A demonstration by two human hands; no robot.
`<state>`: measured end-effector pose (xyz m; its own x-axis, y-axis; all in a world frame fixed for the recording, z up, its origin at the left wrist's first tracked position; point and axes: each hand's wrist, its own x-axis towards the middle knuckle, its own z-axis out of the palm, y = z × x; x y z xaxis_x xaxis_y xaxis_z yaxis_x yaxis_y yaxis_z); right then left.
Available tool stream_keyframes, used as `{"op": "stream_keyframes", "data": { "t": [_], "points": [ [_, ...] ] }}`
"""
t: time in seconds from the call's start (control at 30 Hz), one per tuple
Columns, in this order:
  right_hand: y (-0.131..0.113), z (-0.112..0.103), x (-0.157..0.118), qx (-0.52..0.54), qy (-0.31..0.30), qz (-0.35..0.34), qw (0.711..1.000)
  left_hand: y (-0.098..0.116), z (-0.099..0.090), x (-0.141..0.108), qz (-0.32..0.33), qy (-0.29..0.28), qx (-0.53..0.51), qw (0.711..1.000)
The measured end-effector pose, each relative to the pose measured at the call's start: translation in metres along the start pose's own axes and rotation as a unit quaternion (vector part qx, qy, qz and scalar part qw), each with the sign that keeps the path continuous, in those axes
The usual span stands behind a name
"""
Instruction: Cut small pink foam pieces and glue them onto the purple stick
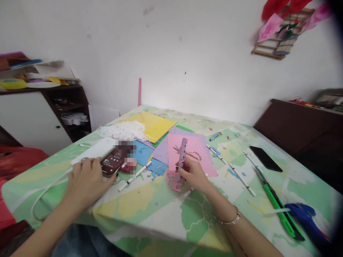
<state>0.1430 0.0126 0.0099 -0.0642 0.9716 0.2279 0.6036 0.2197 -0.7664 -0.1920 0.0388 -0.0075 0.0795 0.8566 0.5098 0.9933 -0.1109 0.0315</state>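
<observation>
My left hand (87, 178) lies with fingers spread beside a phone with a lit screen (111, 162), at the edge of a white device (93, 151) with a cable. Pinched in my right hand (191, 173) is a purple paper piece (182, 151) with dark dots and pink cut-out parts, held upright. Pink cut paper (174, 181) hangs or lies just below it. Behind the hand, gold-handled scissors (197, 155) rest on a pink sheet (206, 166), their blades partly covered by the held piece.
White string (128, 130) and a yellow sheet (152, 123) lie at the back. Markers (135, 176), paper scraps, a dark phone (265, 158), a green cutter (278, 207) and a blue glue gun (305, 217) are spread over the patterned tablecloth (150, 221).
</observation>
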Motion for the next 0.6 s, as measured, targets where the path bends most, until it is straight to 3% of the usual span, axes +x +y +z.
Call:
{"op": "stream_keyframes", "data": {
  "t": [0.1, 0.27, 0.47, 0.6],
  "points": [
    [-0.001, -0.001, 0.001, 0.007, 0.001, 0.004, 1.000, 0.001, 0.002, 0.006, 0.011, -0.043, 0.016, 0.999],
    [-0.001, -0.004, 0.003, 0.008, 0.024, 0.003, 1.000, 0.024, -0.002, 0.022, -0.008, -0.124, 0.035, 0.992],
    [0.001, -0.006, 0.004, 0.007, 0.028, 0.008, 1.000, 0.034, -0.012, 0.046, -0.105, -0.227, 0.025, 0.968],
    [0.004, -0.006, 0.005, 0.011, 0.026, 0.009, 1.000, 0.026, -0.007, 0.054, -0.148, -0.236, -0.068, 0.958]
  ]
}}
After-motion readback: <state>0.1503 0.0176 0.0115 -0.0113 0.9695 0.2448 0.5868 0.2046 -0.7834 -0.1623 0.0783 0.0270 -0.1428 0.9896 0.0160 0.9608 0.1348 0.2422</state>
